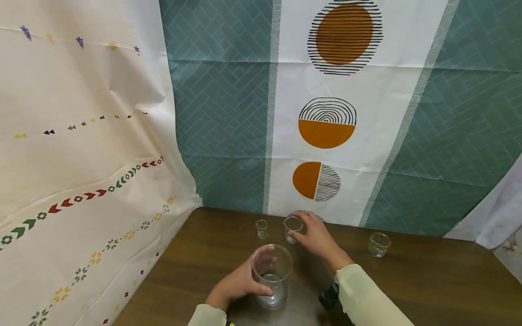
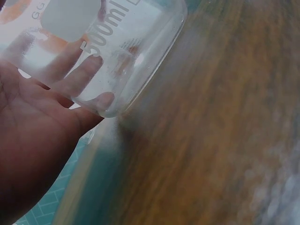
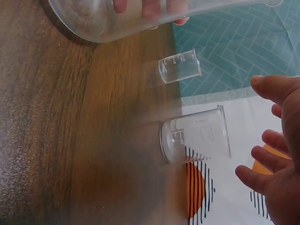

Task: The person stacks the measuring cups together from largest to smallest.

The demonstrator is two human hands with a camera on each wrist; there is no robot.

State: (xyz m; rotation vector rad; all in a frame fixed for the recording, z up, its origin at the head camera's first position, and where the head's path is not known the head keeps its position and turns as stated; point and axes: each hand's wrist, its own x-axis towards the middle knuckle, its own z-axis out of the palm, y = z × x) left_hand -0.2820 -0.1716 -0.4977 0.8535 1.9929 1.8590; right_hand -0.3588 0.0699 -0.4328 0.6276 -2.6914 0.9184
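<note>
In the head view my left hand point(image 1: 240, 277) holds a large clear glass beaker point(image 1: 281, 276) at the front of the table, fingers and thumb round its side. The left wrist view shows a "500ml" mark on this beaker point(image 2: 154, 51). Farther back, my right hand point(image 1: 318, 237) is at a medium glass beaker point(image 1: 288, 232), thumb and fingers spread about its rim. From the right wrist, that beaker point(image 3: 194, 136) stands upright on the table, and the hand point(image 3: 286, 154) appears just above it, apart from the glass.
A small glass beaker point(image 1: 262, 231) stands left of the medium one. Another beaker point(image 1: 379, 246) is on the right part of the brown wooden table point(image 1: 432, 276). A patterned curtain point(image 1: 228, 136) hangs behind the table's back edge, and a cream cloth point(image 1: 102, 158) covers the left side.
</note>
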